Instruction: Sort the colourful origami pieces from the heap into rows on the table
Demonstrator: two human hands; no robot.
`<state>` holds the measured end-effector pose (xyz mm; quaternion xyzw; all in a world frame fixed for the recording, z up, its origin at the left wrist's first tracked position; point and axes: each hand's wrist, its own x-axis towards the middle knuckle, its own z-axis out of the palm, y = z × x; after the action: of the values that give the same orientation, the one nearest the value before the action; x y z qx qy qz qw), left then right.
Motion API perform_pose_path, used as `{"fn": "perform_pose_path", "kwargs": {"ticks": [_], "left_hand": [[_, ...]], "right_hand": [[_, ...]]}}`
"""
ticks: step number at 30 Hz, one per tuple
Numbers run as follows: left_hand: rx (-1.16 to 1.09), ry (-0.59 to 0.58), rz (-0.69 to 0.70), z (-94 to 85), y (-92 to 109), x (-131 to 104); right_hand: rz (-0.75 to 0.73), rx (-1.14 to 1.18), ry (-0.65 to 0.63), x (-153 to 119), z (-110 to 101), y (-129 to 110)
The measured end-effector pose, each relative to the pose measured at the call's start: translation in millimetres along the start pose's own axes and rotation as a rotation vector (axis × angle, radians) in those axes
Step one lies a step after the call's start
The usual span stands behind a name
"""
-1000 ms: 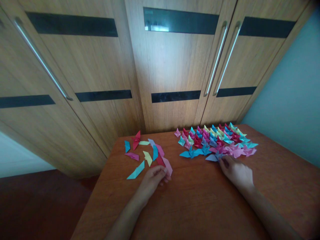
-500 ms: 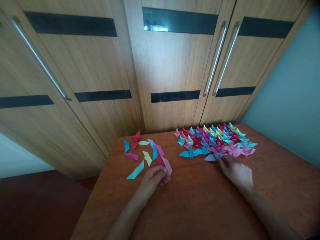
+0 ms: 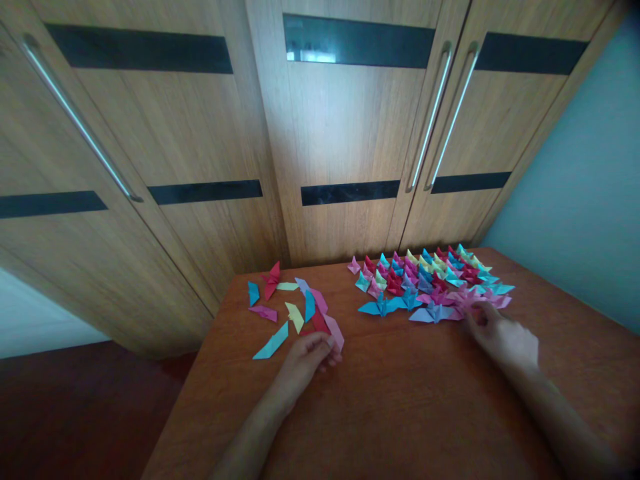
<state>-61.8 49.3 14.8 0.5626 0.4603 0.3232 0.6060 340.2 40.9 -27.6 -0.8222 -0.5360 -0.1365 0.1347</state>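
Rows of folded paper cranes in many colours [image 3: 410, 270] stand at the back right of the wooden table [image 3: 390, 393]. A lavender crane [image 3: 431, 313] sits at their front edge, right of a blue crane [image 3: 382, 306]. My right hand [image 3: 505, 340] is closed at the front of the pink cranes [image 3: 470, 298]; what its fingertips hold, if anything, is hidden. My left hand [image 3: 313, 353] has its fingers pressed together beside a pink folded paper [image 3: 335, 331] and a red one [image 3: 319, 321]; its fingertips hide whether it grips either.
Loose folded papers lie at the table's left, among them a light blue piece [image 3: 271, 341], a yellow piece [image 3: 295, 317] and a red crane [image 3: 271, 280]. A wooden wardrobe [image 3: 340, 133] with metal handles rises behind the table, and a pale wall [image 3: 575, 200] stands to the right.
My right hand has moved right, from the lavender crane to the front of the pink cranes. The lavender crane now shows fully. My left hand has stayed in place.
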Motion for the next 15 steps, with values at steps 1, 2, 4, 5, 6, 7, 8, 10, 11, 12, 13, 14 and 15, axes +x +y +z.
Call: {"fn": "perform_pose_path", "kwargs": {"ticks": [1, 2, 4, 5, 6, 7, 8, 10, 11, 12, 13, 14, 15], "left_hand": [[0.002, 0.0, -0.001, -0.1, -0.1, -0.1], [0.004, -0.001, -0.001, -0.2, -0.2, -0.2], [0.005, -0.004, 0.001, -0.5, -0.5, -0.1], [0.004, -0.007, 0.003, -0.5, -0.7, 0.1], [0.003, -0.007, 0.002, -0.5, -0.9, 0.3], [0.004, -0.006, -0.002, -0.5, -1.1, 0.6], [0.006, -0.003, -0.006, -0.5, -1.4, 0.8], [0.006, -0.002, -0.009, -0.3, -1.7, 1.0], [0.004, -0.003, -0.008, -0.3, -1.9, 1.0], [0.002, -0.005, -0.008, -0.3, -2.0, 1.0], [0.001, -0.007, -0.007, -0.3, -2.1, 1.0], [0.0, -0.008, -0.006, -0.3, -2.1, 1.0], [0.002, -0.008, -0.005, -0.4, -2.1, 1.0]], "right_hand": [[-0.001, -0.01, -0.025, 1.0, 0.9, 0.2], [-0.003, -0.017, -0.043, 1.9, 1.6, 0.3], [-0.008, -0.025, -0.069, 3.1, 1.9, 0.5], [-0.011, -0.028, -0.079, 3.3, 1.7, 0.7], [-0.009, -0.032, -0.084, 3.3, 1.3, 0.8], [-0.003, -0.037, -0.088, 3.0, 0.8, 0.9], [0.006, -0.045, -0.09, 2.6, 0.4, 1.0], [0.023, -0.064, -0.092, 1.4, -0.3, 1.3], [0.027, -0.073, -0.093, 0.8, -0.7, 1.5], [0.026, -0.079, -0.093, 0.1, -1.1, 1.7], [0.02, -0.081, -0.094, -0.6, -1.8, 2.0], [0.015, -0.08, -0.094, -1.3, -2.8, 2.4], [0.012, -0.076, -0.094, -2.1, -4.1, 3.0]]}}
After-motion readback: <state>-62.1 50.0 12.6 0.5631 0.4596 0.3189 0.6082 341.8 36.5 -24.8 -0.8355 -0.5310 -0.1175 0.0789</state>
